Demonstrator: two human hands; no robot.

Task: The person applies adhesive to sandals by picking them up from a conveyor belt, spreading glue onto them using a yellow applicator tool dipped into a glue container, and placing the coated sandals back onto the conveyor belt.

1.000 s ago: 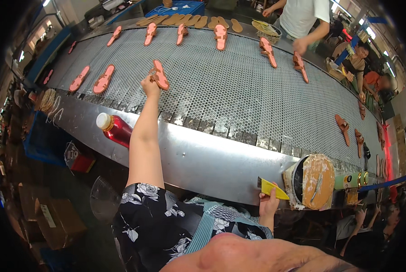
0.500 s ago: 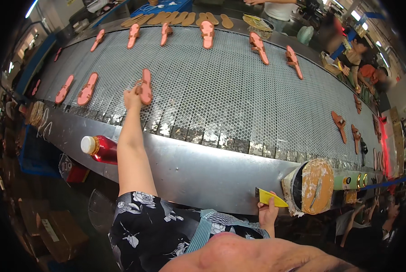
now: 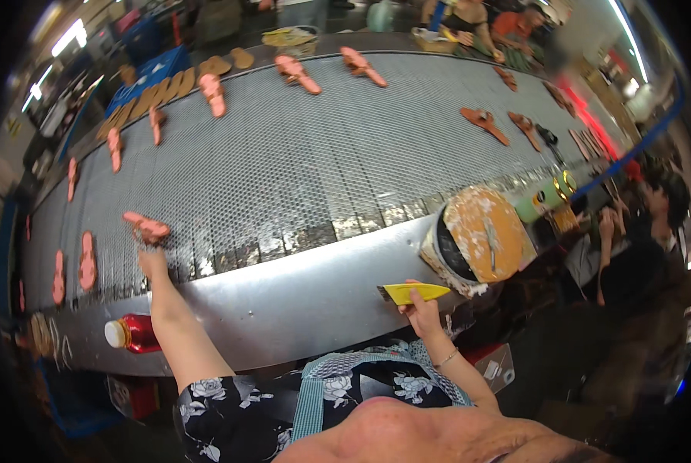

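Observation:
Out over the belt, my left hand (image 3: 153, 261) reaches to a sandal (image 3: 148, 227) with a pink sole and brown straps. The fingers are closed at its near edge, partly hidden and a little blurred. Close to my body, my right hand (image 3: 421, 312) grips a flat yellow brush (image 3: 416, 293) with dark bristles at its left end. Just right of the brush stands a round tub (image 3: 480, 235), its orange-brown top smeared with whitish residue. A thin tool (image 3: 491, 245) lies across that top.
Several sandals lie along the perforated conveyor belt (image 3: 284, 162), including a brown one (image 3: 484, 126) at the right. A red bottle with a white cap (image 3: 133, 333) stands on the metal ledge (image 3: 284, 309). Beyond the belt are insoles (image 3: 182, 83) and other people.
The view has turned to the right. The sandal by my left hand now lies more crosswise. My right hand still holds the brush, now turned nearly level.

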